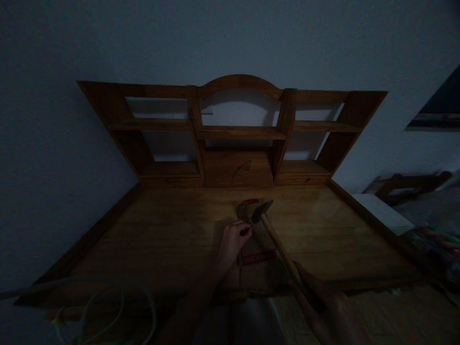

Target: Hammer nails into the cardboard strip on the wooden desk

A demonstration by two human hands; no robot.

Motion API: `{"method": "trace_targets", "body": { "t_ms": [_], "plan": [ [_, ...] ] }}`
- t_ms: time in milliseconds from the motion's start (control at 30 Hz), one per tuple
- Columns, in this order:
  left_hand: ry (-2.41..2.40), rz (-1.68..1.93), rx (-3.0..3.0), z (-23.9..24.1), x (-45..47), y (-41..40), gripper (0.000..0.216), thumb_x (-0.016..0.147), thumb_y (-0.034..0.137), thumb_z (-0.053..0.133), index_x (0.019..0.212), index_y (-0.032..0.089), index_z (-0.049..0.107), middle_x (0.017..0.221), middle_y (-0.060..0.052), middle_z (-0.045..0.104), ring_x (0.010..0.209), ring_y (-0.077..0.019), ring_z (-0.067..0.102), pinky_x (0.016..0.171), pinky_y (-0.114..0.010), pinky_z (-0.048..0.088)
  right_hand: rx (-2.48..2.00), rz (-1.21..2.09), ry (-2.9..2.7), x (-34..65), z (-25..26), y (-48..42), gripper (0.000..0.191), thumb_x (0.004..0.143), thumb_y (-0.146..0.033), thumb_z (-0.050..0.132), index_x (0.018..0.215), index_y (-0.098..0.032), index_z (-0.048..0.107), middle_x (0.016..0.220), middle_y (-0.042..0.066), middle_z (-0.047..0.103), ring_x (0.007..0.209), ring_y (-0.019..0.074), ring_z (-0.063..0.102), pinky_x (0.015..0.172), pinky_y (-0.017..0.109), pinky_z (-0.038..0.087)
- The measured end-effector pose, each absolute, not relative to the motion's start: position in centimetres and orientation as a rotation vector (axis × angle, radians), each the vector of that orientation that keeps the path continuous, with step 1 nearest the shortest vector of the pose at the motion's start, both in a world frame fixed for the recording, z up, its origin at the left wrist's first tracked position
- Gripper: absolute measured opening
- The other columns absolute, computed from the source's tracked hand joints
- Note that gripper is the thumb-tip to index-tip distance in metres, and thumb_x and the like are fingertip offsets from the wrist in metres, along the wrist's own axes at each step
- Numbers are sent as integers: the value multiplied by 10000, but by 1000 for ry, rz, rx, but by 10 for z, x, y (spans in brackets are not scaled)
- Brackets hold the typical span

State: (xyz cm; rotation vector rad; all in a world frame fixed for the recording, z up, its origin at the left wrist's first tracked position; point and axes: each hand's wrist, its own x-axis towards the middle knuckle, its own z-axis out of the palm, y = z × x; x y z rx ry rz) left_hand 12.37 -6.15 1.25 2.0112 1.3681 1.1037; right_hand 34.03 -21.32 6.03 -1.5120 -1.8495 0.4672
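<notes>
My right hand [325, 304] is wrapped round the lower end of a long wooden handle. It belongs to a hammer [278, 243] with a dark metal head, which slants up and away over the desk. Just left of the hammer head, my left hand [232, 242] is closed in a pinch, its fingertips pressed together. Whatever it pinches, if anything, is too dark and small to make out. Under the fingertips and the hammer head lies a tan, dark-patterned cloth [264, 242] with red bands, flat on the wooden desktop [172, 225].
A wooden shelf unit [241, 132] stands along the desk's back, against the wall. A thin dark cord [240, 168] shows at its middle panel. Pale looped cable [153, 306] hangs at the front left. To the right are a white surface [383, 213] and a wooden chair back [413, 181].
</notes>
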Motion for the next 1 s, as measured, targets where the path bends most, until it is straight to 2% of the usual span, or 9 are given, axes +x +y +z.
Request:
{"method": "trace_targets", "body": {
  "t_ms": [133,433,633,733,867,1000],
  "plan": [
    [1390,1104,2003,13,123,-61,147,811,125,606,814,179,742,775,-6,697,669,-111,614,613,-197,432,-1499,368,-1804,341,68,-219,369,922,-288,534,1266,-195,631,1127,82,718,951,246,715,805,290,599],
    [1421,1077,1967,11,121,-61,126,791,134,610,763,179,724,757,3,686,663,-108,613,607,-193,414,-1499,456,-1875,335,59,-211,353,940,-305,502,1239,-183,646,1058,82,744,900,238,729,744,264,607],
    [1400,1073,1941,9,121,-60,107,767,132,597,683,159,658,688,24,614,627,-91,562,582,-189,367,-1457,299,-1862,337,66,-217,382,932,-287,506,1288,-195,609,1080,77,738,882,228,734,745,255,607],
    [1383,1071,1936,11,122,-60,102,753,131,593,662,156,630,665,33,579,613,-84,537,568,-188,340,-1447,328,-1899,336,66,-216,384,936,-272,481,1286,-169,603,1061,89,743,875,222,737,730,248,608],
    [1377,1065,1935,15,122,-60,117,738,125,586,624,152,594,626,40,539,585,-80,507,549,-191,312,-1447,440,-1971,337,55,-214,381,943,-256,480,1300,-179,586,1134,94,717,945,219,719,795,256,592],
    [1409,1045,1930,19,122,-61,108,730,123,582,626,153,591,630,38,547,586,-85,506,550,-197,307,-1427,409,-1975,340,52,-218,416,940,-221,479,1350,-176,534,1169,94,702,984,206,707,824,239,578]
  ]
}}
